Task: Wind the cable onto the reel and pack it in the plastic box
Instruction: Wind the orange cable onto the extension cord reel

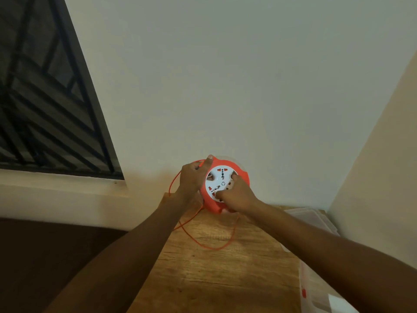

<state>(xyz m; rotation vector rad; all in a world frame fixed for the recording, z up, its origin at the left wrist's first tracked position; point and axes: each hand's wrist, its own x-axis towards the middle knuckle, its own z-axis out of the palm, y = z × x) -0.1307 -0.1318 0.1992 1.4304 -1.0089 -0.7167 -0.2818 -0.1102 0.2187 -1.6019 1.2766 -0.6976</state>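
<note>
Dim, warm light; soft focus, wide-angle bending at edges

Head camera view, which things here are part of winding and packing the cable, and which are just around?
Part of the job:
reel, held by left hand and right hand
orange cable, loose on the wooden table
clear plastic box

Just around:
clear lid
window grille

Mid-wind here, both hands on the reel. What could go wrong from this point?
1. The loose cable lies in loops on the table and trails off its left edge; it could snag or knot as it is drawn in.
2. The reel is held up off the table by the left hand while the right hand works its face; a slip could drop it.
</note>
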